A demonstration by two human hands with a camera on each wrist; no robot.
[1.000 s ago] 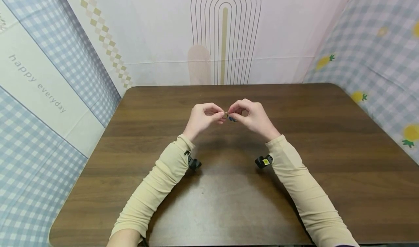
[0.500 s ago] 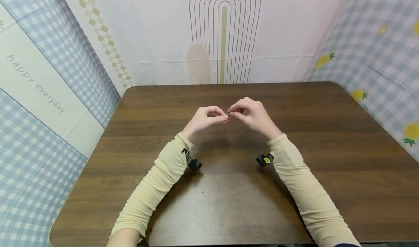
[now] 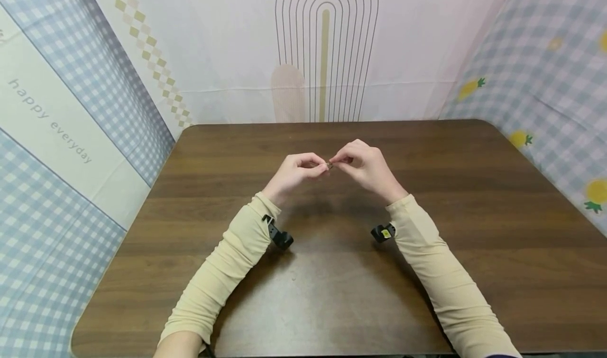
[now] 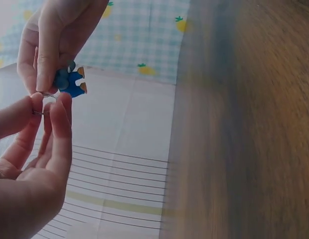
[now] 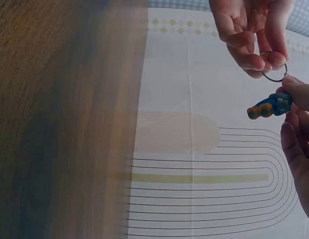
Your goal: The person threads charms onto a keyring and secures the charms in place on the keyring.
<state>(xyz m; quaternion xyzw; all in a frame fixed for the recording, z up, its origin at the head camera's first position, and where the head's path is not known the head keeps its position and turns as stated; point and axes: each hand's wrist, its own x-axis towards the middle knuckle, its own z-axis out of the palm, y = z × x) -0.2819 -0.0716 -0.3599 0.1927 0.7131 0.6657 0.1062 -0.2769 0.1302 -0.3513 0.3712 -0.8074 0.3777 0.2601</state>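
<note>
Between my two hands is a keychain: a thin metal key ring [image 5: 275, 81] with a small blue figurine [image 5: 276, 104] that has orange feet. My left hand [image 3: 295, 173] pinches the ring between thumb and fingertips. My right hand [image 3: 366, 167] pinches the place where ring and figurine join, its thumb on top. In the left wrist view the figurine [image 4: 71, 85] dangles beside the right fingers. Both hands are raised above the table, their fingertips almost meeting. The head view shows only a glint of the ring; the figurine is hidden there.
A brown wooden table [image 3: 303, 294] lies beneath both arms. Behind it hangs a white cloth [image 3: 227, 41] with printed arches, and checked cloths [image 3: 536, 84] border the sides. Each wrist carries a small black camera [image 3: 383, 233].
My left hand has shifted slightly right and its fingers have changed their place on the ring. The blue figurine, glimpsed below the right fingers a second ago, is now hidden in the head view.
</note>
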